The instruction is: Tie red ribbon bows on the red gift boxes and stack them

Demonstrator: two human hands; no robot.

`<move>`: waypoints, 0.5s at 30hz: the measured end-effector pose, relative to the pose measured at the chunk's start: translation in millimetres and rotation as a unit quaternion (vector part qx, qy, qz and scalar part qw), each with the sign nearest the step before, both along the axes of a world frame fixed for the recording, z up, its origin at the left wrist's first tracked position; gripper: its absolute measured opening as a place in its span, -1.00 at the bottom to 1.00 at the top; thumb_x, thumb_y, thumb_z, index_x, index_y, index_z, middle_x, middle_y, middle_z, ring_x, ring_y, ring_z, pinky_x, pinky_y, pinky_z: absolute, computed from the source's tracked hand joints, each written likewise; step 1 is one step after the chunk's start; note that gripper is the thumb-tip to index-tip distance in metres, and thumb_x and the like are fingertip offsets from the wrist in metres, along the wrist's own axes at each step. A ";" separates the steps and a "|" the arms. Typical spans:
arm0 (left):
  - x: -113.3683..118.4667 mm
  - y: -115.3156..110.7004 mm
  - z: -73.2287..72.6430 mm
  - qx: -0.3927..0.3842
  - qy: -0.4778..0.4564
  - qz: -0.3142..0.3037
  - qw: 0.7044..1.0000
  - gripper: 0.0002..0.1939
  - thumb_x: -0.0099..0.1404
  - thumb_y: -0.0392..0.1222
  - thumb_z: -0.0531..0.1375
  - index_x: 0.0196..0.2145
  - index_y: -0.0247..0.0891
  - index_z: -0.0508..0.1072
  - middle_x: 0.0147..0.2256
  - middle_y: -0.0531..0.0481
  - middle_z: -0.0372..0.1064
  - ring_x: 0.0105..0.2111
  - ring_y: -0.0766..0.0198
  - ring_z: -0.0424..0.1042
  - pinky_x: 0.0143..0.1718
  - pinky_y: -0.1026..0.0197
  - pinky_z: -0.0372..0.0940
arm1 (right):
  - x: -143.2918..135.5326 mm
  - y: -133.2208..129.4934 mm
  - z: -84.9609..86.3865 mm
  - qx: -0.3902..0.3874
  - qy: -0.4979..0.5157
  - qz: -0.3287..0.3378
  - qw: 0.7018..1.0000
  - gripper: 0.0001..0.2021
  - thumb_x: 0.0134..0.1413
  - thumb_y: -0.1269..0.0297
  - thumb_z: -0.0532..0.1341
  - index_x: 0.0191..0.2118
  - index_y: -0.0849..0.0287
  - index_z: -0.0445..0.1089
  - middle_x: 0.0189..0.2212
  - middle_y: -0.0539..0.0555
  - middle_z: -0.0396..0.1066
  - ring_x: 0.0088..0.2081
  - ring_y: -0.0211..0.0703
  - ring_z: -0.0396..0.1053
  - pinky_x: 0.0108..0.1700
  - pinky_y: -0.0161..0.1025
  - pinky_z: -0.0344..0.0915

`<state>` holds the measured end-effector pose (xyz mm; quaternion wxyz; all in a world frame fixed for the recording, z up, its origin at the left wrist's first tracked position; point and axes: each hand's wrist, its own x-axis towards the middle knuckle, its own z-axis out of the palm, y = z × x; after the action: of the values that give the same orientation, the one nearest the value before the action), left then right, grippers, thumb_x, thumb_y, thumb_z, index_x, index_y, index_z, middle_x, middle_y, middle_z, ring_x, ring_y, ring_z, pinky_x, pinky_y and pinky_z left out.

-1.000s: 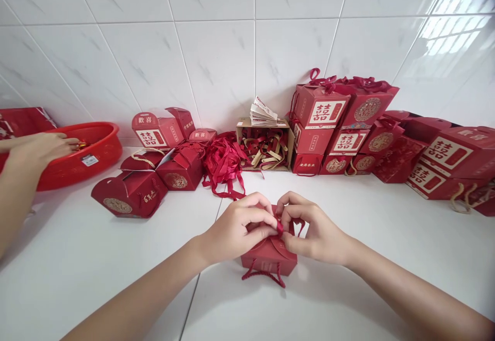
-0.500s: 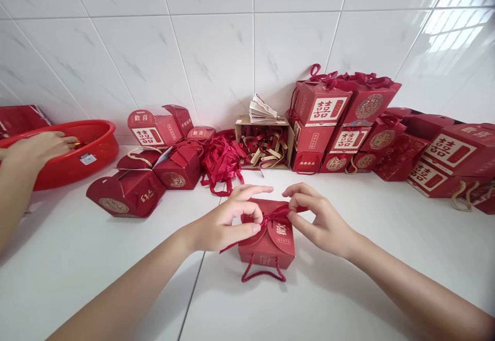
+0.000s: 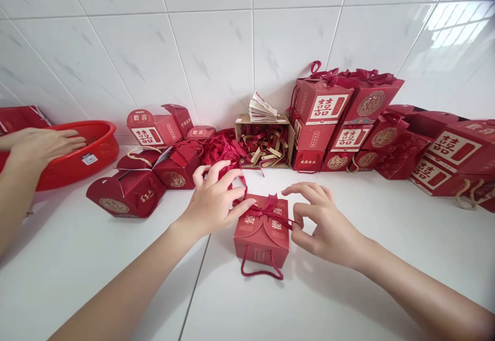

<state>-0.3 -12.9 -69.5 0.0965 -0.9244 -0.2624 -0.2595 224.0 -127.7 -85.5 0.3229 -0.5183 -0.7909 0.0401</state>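
A small red gift box (image 3: 261, 238) stands upright on the white surface, its twisted cord handle hanging down the near side. Across its top lies a red ribbon (image 3: 266, 208) tied in a bow. At the box's upper left, my left hand (image 3: 217, 201) pinches a part of the ribbon between thumb and finger, the other fingers raised. On the right side, my right hand (image 3: 319, 220) pinches a ribbon end just beyond the box's edge.
Behind are a pile of red ribbon (image 3: 220, 150) and a carton (image 3: 291, 147) of cords. Open red boxes (image 3: 131, 191) stand left, stacked boxes (image 3: 325, 104) right. At far left, another person's hands (image 3: 46, 145) reach over a red basin (image 3: 98, 145).
My left hand has moved up and left, its fingers now spread higher. My right hand has dropped slightly. The bow's loop now shows, and the box has shifted a little left.
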 end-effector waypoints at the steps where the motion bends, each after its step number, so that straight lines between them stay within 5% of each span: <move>1: 1.1 -0.1 -2.1 0.006 -0.007 0.009 1.000 -0.71 0.25 -0.03 0.16 -0.54 -0.19 0.48 -0.05 -0.08 0.43 0.10 -0.17 0.12 0.04 -0.27 -0.19 | -0.4 0.3 -0.4 0.001 0.000 -0.002 1.000 -0.87 -0.08 0.47 0.16 -0.54 0.20 0.19 -0.03 0.10 0.28 0.06 0.05 0.16 0.04 0.13 0.02; 7: 4.3 -6.4 -7.0 0.002 -0.031 0.049 0.998 -0.71 0.28 -0.03 0.12 -0.49 -0.21 0.48 -0.05 -0.15 0.41 0.12 -0.22 0.10 0.06 -0.31 -0.21 | 1.8 -0.4 -1.3 0.008 0.002 -0.005 1.000 -0.85 -0.04 0.45 0.16 -0.53 0.19 0.17 -0.03 0.12 0.26 0.08 0.07 0.15 0.05 0.16 0.02; 11: -1.7 -4.6 -7.8 -0.151 -0.088 0.001 0.985 -0.67 0.35 -0.06 0.02 -0.49 -0.22 0.42 -0.08 -0.10 0.39 0.09 -0.05 0.10 0.09 -0.15 -0.04 | 7.2 0.8 -16.5 -0.030 0.170 0.001 0.985 -0.89 0.15 0.26 0.14 -0.25 0.10 0.17 0.08 0.17 0.13 0.15 0.01 0.10 0.11 0.11 0.09; 15: -1.9 -0.6 -23.3 -0.349 -0.249 -0.062 0.901 -0.62 0.41 0.01 -0.09 -0.42 -0.22 0.33 -0.11 -0.11 0.37 0.01 0.12 0.24 0.10 0.05 0.08 | -1.4 4.8 -49.5 -0.134 0.278 0.069 0.949 -0.06 -0.13 0.02 0.37 0.24 0.00 -0.24 0.26 0.26 -0.21 0.29 0.10 -0.11 0.24 0.14 0.01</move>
<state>-2.1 -13.5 -92.8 -0.3168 -0.8185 -0.2938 -0.3786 222.6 -122.9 -135.0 0.4538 -0.4694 -0.6908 0.3106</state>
